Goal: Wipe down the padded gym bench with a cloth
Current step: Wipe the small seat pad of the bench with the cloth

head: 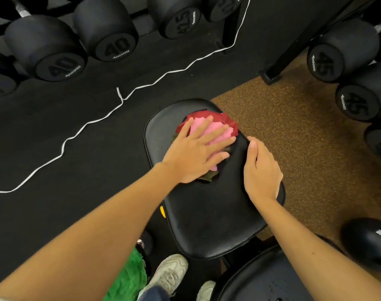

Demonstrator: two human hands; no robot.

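Bench pad [209,213] – smooth black vinyl, slight sheen; cloth [209,124] – soft matt fabric

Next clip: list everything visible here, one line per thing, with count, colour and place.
bench pad: one, black, centre
cloth: one bundle, red, pink and dark green, far end of the pad
dumbbells: several, black, racks at top left and right
cord: one, white, across the black floor
green fabric: one, bottom, beside the shoes
shoes: two, off-white, bottom
left hand: flat on the cloth
right hand: on the pad's right edge
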